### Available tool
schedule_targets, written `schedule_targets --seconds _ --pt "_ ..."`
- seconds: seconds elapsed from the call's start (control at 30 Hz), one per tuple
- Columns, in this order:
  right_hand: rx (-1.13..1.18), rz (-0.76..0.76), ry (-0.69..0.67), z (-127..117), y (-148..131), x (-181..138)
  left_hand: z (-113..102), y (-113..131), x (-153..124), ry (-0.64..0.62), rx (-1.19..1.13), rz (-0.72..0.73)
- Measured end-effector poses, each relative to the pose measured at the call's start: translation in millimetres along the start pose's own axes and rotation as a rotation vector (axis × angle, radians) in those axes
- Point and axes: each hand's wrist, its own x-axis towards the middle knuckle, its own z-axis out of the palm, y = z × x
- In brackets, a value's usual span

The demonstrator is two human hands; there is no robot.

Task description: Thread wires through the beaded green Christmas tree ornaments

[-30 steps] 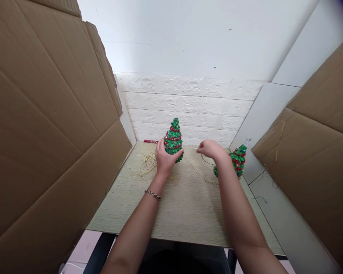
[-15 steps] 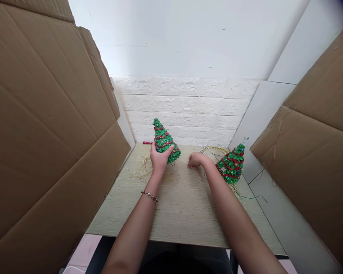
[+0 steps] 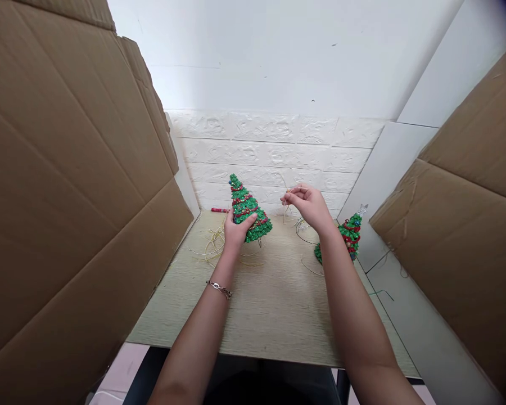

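Observation:
My left hand (image 3: 237, 229) is closed around the lower part of a small green Christmas tree (image 3: 245, 205) with red garland, its top leaning left. Dark wire ends stick out under its base. Raised to the right of it, my right hand (image 3: 307, 205) pinches thin pale wires (image 3: 285, 192) between thumb and fingers. A second Christmas tree (image 3: 351, 230), topped by a clear star (image 3: 363, 209), stands at the right, partly hidden behind my right forearm.
Yellowish wires (image 3: 213, 247) lie in loops left of the held tree, near a red pen-like stick (image 3: 219, 210). More wire (image 3: 306, 226) lies at the right back. Cardboard (image 3: 67, 185) walls the left side, more cardboard (image 3: 464, 191) the right. A white brick-pattern wall (image 3: 270, 152) closes the back of the table (image 3: 274, 315).
My right hand has risen from the tabletop with thin wires in its fingers. The tree in my left hand has shifted slightly to the right.

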Motion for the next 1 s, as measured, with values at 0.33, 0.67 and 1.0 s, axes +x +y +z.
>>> schedule_targets --seconds 0.33,0.67,1.0 --pt "-0.66 -0.207 -0.085 16.3 -23.8 -15.9 3.7 0.4 -6.2 -0.004 0.244 0.09" --pt "-0.829 -0.22 -0.108 30.6 -22.9 -17.6 3.9 -3.4 -6.0 0.011 0.315 0.146" --pt "-0.917 -0.172 -0.09 33.1 -22.8 -18.9 3.6 -5.5 -7.4 0.001 0.345 0.233"
